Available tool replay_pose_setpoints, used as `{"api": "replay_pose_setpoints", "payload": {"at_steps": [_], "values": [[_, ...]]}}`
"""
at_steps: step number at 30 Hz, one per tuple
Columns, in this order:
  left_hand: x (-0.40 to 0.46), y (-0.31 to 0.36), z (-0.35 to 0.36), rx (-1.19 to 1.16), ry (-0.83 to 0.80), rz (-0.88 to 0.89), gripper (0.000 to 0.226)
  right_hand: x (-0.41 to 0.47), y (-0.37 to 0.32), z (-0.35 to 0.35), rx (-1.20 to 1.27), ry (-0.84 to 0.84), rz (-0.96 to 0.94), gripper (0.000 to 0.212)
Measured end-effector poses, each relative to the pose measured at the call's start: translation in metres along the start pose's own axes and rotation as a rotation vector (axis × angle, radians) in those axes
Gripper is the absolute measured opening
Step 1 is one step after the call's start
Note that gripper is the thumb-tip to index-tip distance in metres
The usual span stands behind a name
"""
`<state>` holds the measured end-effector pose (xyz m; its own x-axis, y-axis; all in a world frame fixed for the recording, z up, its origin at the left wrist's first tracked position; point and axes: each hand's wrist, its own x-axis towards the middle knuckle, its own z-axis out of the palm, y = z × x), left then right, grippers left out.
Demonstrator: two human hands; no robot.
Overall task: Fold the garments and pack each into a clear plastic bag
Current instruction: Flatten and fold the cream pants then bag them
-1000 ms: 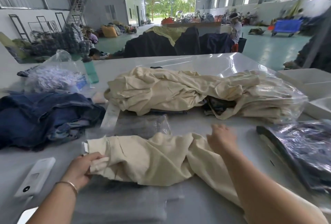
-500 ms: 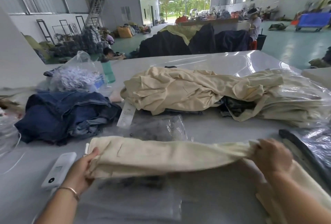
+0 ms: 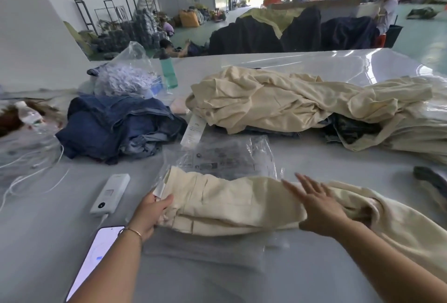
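Note:
A cream garment [image 3: 229, 202] lies lengthwise across the near part of the grey table [image 3: 242, 278], folded along its length, its right part trailing off toward the lower right. My left hand [image 3: 151, 213] grips its left end at the waistband. My right hand [image 3: 319, 206] lies flat on the cloth with straight, spread fingers. A clear plastic bag [image 3: 232, 155] with printed marks lies just behind the garment; another clear bag [image 3: 205, 249] lies under its near edge.
A heap of cream garments [image 3: 302, 101] fills the middle right, partly bagged at the far right. Blue denim [image 3: 116, 128] is piled at left. A white power bank [image 3: 110, 192], a phone [image 3: 94, 261], cables, a green bottle [image 3: 168, 72] and a dark bagged item [image 3: 430, 179] lie around.
My right hand let go of the stretched-out end and now lies flat on the garment nearer the middle. The garment has been laid down on the table. The view shifted left.

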<state>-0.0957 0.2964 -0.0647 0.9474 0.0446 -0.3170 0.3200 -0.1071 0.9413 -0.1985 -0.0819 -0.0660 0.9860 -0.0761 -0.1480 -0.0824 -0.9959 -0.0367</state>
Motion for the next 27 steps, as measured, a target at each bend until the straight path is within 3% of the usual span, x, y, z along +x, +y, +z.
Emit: {"api": "replay_pose_setpoints", "payload": {"at_steps": [2, 4, 6, 8, 9, 10, 12, 13, 16, 20, 25, 27], "values": [[-0.004, 0.005, -0.004, -0.101, -0.12, -0.012, 0.01, 0.007, -0.034, 0.012, -0.044, 0.012, -0.118, 0.088], [-0.006, 0.007, -0.008, -0.108, -0.155, -0.009, 0.015, 0.013, -0.049, 0.019, -0.021, 0.146, -0.136, 0.052], [-0.003, 0.007, -0.015, -0.115, -0.175, 0.022, 0.02, 0.02, -0.054, 0.01, 0.114, 0.474, -0.075, 0.024], [0.004, 0.006, -0.025, -0.182, -0.168, 0.04, 0.02, 0.029, -0.052, -0.001, 0.255, 0.778, -0.01, 0.014], [0.01, 0.003, -0.03, -0.197, -0.149, 0.046, 0.02, 0.032, -0.054, -0.004, 0.27, 0.766, -0.029, 0.021], [0.014, 0.0, -0.033, -0.182, -0.117, 0.042, 0.022, 0.034, -0.059, -0.005, 0.232, 0.643, -0.088, 0.043], [0.022, -0.01, -0.033, -0.019, -0.021, 0.003, 0.022, 0.034, -0.075, 0.009, 0.064, 0.28, -0.225, 0.087], [0.025, -0.015, -0.032, 0.113, 0.018, -0.025, 0.024, 0.033, -0.085, 0.02, -0.012, 0.14, -0.268, 0.094], [0.022, -0.022, -0.024, 0.377, 0.041, -0.063, 0.049, 0.032, -0.108, 0.049, -0.06, -0.002, -0.187, 0.08], [0.026, -0.012, -0.027, 0.298, 0.075, 0.062, 0.051, 0.043, -0.118, 0.046, 0.004, 0.063, -0.123, 0.035], [0.034, -0.015, -0.044, 0.141, 0.065, 0.095, 0.055, 0.058, -0.111, 0.009, 0.162, 0.238, -0.18, 0.036], [0.031, -0.023, -0.046, 0.229, 0.099, 0.037, 0.056, 0.054, -0.114, 0.016, 0.131, 0.143, -0.222, 0.032]]}}
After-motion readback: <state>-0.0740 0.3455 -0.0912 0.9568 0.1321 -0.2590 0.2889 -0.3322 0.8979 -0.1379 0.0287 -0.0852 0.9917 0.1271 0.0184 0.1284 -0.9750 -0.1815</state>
